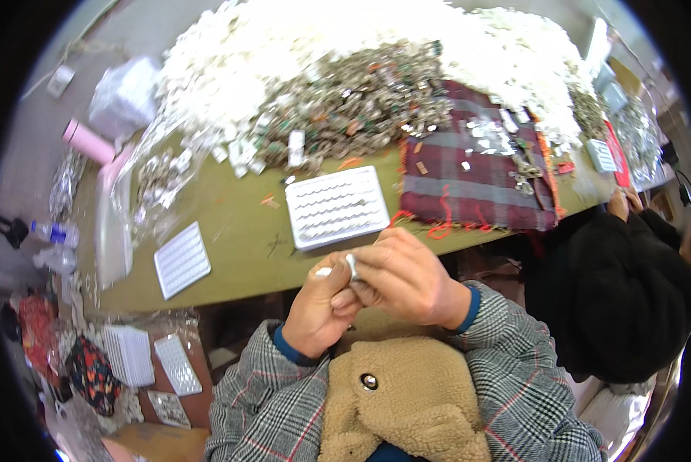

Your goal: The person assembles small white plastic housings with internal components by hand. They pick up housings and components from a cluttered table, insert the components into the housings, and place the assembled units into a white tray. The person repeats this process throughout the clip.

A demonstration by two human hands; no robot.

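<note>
In front of my chest both hands meet, fingertips pinched together. A small white and silvery piece, too small to name, is held between them. My left hand is closed, thumb on top, with a white bit showing at its thumb. My right hand pinches the piece from the other side. Just beyond the hands, at the table's near edge, stands a white tray with wavy rows of small pieces. A second white ridged tray lies flat to the left.
Behind the tray spreads a heap of small greyish metallic pieces, with a large white heap beyond. A plaid cloth lies right of the tray. A pink bottle stands far left. A person in black works at right.
</note>
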